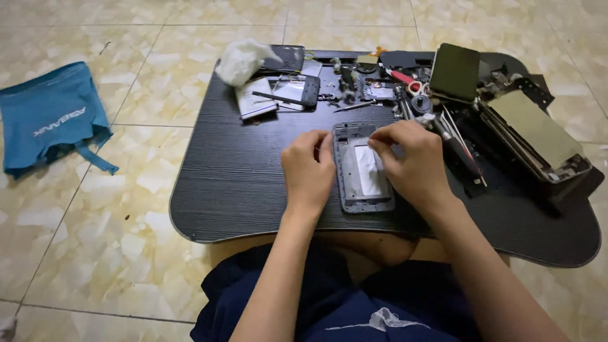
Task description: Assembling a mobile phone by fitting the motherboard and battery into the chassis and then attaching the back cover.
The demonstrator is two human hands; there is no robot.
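A pale tiled floor (95,209) fills the frame, and the dark low worktop (253,183) sits across its centre. At the right of the frame a big opened device with a tan panel (538,136) lies on the worktop, a dark green slab (455,71) propped behind it. At the upper left of the frame a blue cloth bag (54,114) with white lettering lies crumpled on the floor.

Centre frame lies the grey phone frame (362,168), flat on the worktop, a white patch in its middle. The left hand (308,166) rests on its left edge, fingers curled, pinning it rather than gripping. The right hand (411,155) pinches narrowly at the frame's upper right; whether the grip holds some small part, I cannot tell.

A white crumpled wad (240,60), a flat white pack (254,98) and red-handled scissors (405,80) lie along the top.

Judging from the clutter, loose tools near the right wrist could be knocked off, and a slip of the pinch could bend the thin frame.
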